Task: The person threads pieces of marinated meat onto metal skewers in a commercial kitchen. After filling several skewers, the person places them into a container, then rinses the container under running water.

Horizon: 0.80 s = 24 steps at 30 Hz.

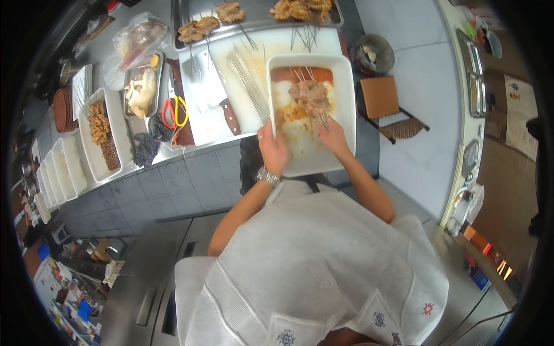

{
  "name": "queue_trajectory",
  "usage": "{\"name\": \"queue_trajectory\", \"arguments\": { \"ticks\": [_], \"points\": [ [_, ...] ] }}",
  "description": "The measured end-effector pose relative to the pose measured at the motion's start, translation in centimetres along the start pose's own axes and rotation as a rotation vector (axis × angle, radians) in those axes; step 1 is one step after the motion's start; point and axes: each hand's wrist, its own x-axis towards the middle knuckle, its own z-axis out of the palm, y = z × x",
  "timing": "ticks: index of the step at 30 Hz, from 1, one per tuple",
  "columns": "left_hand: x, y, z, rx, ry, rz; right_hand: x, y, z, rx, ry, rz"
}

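Observation:
My left hand (273, 149) grips the near left side of a white plastic tub (349, 108), which is smeared inside with red-orange marinade (281, 74). Inside the tub's opening, my right hand (332, 136) is closed on the ends of thin metal skewers (322, 119) that pass through raw meat (309, 96). Left of the tub, a bundle of bare metal skewers (246, 80) lies on a white cutting board (201, 132). A cleaver (205, 86) with a brown handle rests on the same board.
Behind the board stands a metal tray (259, 29) of skewered meat (229, 12). Scissors (175, 108) with red and yellow handles, dark cloth gloves (149, 140), a small tray of poultry (140, 93) and a long white container (125, 147) are at left. A woven chair (381, 97) stands at right.

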Motion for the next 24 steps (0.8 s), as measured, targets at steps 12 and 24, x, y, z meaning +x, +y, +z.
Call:
{"name": "queue_trajectory", "arguments": {
  "ticks": [12,24],
  "points": [
    [0.0,-1.1,-0.1,-0.052,0.013,-0.014,-2.6,-6.3,-9.8,-0.079,-0.221,0.034],
    [0.9,-0.3,-1.4,-0.078,-0.119,0.030,26.3,-21.9,0.9,-0.209,0.188,-0.249]
  ]
}}
